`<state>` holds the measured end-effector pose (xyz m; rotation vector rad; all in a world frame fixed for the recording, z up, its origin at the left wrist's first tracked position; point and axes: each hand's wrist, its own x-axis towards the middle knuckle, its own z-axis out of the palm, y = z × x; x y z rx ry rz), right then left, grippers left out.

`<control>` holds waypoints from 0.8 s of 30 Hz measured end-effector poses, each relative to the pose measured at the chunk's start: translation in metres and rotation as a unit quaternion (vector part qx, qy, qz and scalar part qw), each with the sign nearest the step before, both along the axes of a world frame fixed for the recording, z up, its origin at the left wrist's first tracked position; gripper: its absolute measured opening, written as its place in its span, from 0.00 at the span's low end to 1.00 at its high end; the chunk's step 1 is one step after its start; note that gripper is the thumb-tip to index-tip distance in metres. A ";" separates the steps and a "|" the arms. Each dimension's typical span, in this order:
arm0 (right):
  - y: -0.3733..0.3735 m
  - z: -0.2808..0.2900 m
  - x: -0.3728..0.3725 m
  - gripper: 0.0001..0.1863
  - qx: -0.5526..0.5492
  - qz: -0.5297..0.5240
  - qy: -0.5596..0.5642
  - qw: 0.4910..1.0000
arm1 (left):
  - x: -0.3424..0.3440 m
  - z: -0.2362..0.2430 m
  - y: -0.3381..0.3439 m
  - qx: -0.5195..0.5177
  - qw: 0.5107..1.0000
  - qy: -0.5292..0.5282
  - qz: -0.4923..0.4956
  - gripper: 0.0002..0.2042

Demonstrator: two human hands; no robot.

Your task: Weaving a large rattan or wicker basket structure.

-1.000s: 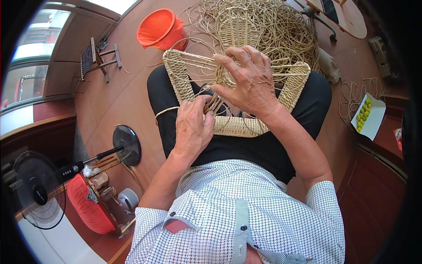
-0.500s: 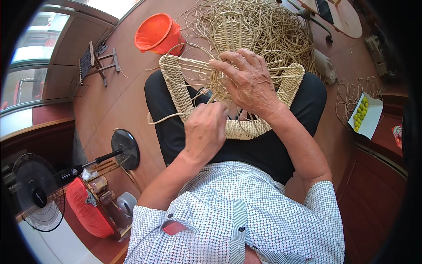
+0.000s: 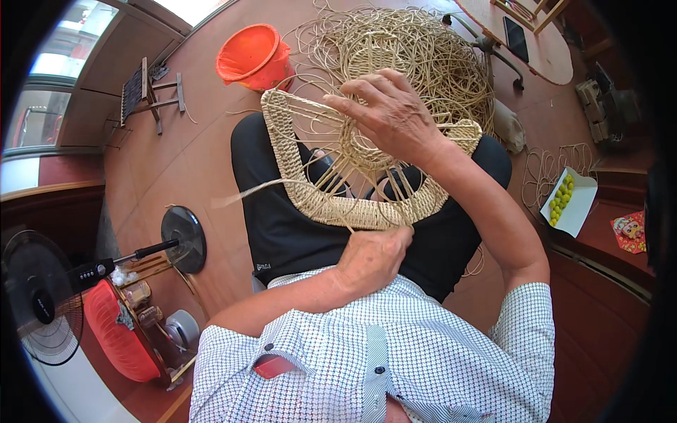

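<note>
Ropey ring [image 3: 371, 159] is sitting under right hand's [image 3: 396, 116] arching fingers; left hand [image 3: 374, 259] is curling beside woven frame [image 3: 335, 211]; can't tell either grip

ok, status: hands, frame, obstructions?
Right hand over woven centre. Left hand at near edge of woven frame, grip unclear. Loose cord juts left, clear of hands.

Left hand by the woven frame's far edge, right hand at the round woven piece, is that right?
No: the head view shows the left hand by the near edge of the woven frame; the right hand is at the round woven piece.
</note>
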<state>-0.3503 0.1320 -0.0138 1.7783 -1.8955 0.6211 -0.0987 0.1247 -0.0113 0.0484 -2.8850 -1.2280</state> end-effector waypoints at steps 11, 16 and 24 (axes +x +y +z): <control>-0.033 0.010 -0.027 0.19 0.206 -0.013 -0.069 0.976 | 0.007 0.008 -0.005 0.061 0.974 -0.128 -0.179 0.15; -0.037 0.057 -0.064 0.19 0.197 -0.200 -0.179 0.943 | 0.026 0.015 -0.030 0.090 0.990 -0.092 -0.053 0.13; -0.012 0.107 -0.083 0.26 0.101 -0.306 -0.378 0.868 | 0.044 0.017 -0.112 0.129 0.974 -0.129 0.136 0.12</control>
